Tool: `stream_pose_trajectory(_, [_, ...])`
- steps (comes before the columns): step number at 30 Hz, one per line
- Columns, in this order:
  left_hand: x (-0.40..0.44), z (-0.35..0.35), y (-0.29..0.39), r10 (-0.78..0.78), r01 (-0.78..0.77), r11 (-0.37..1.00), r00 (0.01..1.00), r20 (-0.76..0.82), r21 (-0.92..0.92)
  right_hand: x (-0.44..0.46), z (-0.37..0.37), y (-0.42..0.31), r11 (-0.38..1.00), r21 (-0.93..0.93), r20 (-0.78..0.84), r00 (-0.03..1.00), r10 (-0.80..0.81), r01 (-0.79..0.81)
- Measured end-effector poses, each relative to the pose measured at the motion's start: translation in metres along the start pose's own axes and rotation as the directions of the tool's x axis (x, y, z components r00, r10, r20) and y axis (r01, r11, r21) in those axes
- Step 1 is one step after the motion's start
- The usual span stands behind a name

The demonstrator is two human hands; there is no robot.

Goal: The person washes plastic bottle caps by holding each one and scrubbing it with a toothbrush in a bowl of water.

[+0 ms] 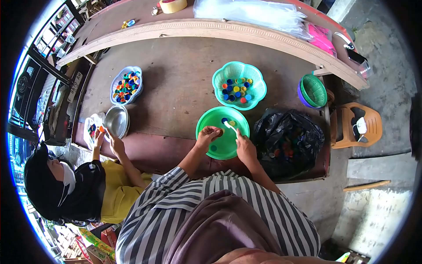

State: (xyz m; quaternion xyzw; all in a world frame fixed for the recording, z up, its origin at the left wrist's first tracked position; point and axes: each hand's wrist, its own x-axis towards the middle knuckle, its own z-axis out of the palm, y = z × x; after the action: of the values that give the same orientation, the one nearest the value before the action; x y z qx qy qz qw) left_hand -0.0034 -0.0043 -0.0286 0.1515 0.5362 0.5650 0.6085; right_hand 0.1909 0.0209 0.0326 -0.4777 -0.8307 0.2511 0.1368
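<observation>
My left hand (209, 137) is over the left side of a green basin (203, 121), its fingers pinched on a small yellowish bottle cap that they mostly hide. A white toothbrush (231, 127) is gripped in my right hand (245, 148), its bristle end pointing up and left towards that cap. Inside the basin lie a dark blue cap (224, 120) and a yellow cap (232, 123), with a darker round shape near the bottom. Just behind it stands a turquoise scalloped basket (217, 81) with several coloured caps.
A black plastic bag (288, 127) with caps sits right of the basin. Nested baskets (313, 90) stand farther right. At left, a co-worker's hands (115, 144) are near a metal bowl (118, 122) and a lilac basket of caps (115, 83). A raised wooden shelf (176, 28) crosses the back.
</observation>
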Motion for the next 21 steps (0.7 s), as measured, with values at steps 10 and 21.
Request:
stream_pose_trajectory(10, [-0.001, 0.000, -0.004, 0.037, -0.011, 0.957, 0.996, 0.082, -0.290, -0.009, 0.001, -0.017, 0.988, 0.084, 0.017, 0.991, -0.130, 0.128])
stream_pose_trajectory(21, [-0.002, -0.002, -0.004, 0.041, 0.027, 0.942, 0.980, 0.194, -0.336, -0.009, 0.001, -0.007, 1.000, 0.003, 0.018, 1.000, 0.001, -0.001])
